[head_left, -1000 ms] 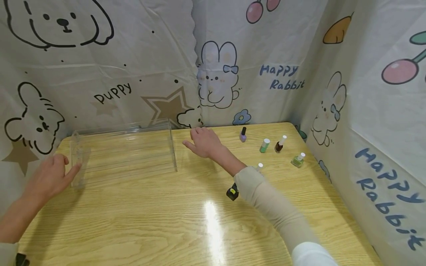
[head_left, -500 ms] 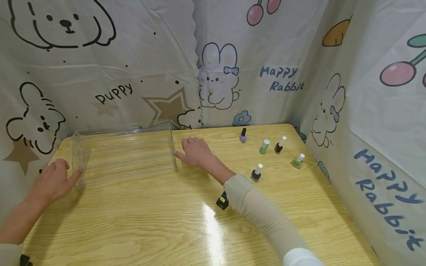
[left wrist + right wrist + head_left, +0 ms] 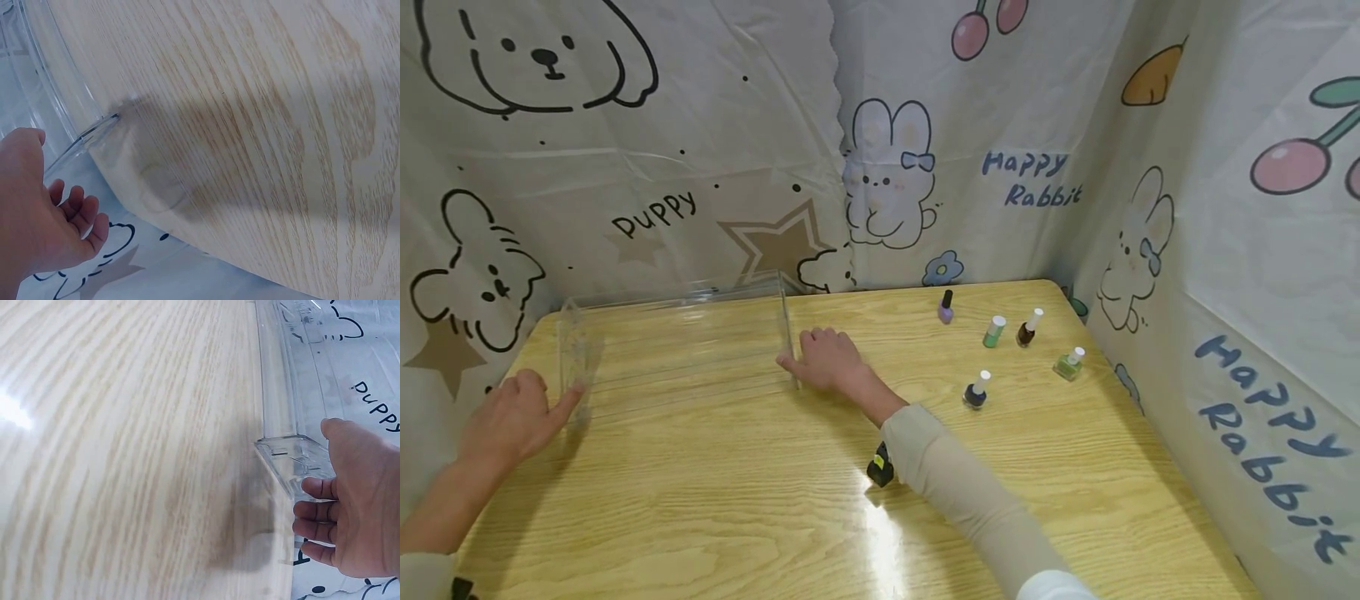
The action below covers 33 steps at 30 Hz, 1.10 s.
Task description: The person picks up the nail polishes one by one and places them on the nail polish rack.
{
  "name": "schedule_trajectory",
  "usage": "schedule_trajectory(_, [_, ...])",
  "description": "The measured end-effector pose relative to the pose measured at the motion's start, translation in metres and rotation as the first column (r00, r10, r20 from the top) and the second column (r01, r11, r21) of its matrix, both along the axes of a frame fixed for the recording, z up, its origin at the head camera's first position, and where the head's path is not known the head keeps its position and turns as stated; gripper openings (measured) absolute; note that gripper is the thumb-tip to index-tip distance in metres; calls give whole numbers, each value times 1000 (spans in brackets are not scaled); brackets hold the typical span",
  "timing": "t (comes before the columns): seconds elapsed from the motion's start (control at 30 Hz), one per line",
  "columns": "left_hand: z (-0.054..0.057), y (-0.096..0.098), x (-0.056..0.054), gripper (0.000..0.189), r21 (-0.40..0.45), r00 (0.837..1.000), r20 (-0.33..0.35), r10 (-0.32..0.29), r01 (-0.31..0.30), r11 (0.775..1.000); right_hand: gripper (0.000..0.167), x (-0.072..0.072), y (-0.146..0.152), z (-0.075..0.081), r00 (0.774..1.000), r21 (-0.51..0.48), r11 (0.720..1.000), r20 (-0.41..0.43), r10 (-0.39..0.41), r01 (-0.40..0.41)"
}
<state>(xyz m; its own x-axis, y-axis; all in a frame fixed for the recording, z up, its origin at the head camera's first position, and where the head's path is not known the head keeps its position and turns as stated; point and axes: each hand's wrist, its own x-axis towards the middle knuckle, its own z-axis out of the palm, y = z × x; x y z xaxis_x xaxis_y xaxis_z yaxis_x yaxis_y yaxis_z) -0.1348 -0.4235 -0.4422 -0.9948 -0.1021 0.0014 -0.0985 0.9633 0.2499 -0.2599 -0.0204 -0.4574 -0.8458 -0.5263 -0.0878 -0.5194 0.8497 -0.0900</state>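
Observation:
A clear acrylic rack with stepped shelves lies at the back left of the table. My left hand is at its left end, thumb toward the side panel and fingers loosely bent outside. In the left wrist view the panel runs between thumb and fingers; firm contact cannot be made out. At the other end is my right hand, its thumb reaching over the right side panel. The right wrist view shows the relaxed fingers just outside that panel, with no clear grip.
On the right of the wooden table stand several nail polish bottles: purple, mint green, dark brown, light green and dark blue. A printed curtain hangs close behind the rack.
My right hand has moved left and nearer, from beside the rack to its right end panel. The left hand has lowered slightly. The rack and bottles have stayed put.

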Motion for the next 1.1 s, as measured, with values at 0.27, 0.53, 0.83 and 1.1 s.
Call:
schedule_trajectory(0.27, [-3,-6,-1,65,3,999,40,-25,25,1000,68,5,-8,-10,1000,11,1000,-1,-8,8])
schedule_trajectory(0.53, [-9,-4,-1,63,7,999,45,-20,20,1000,67,7,-14,-15,999,44,998,-27,-34,35])
schedule_trajectory(0.83, [-16,-5,-5,59,50,998,41,-52,50,998,68,9,-17,-19,998,75,996,-33,-54,56])
schedule_trajectory(1.1, [-19,-7,-8,60,42,996,51,-79,77,996,65,10,-16,-21,997,71,995,-40,-61,64])
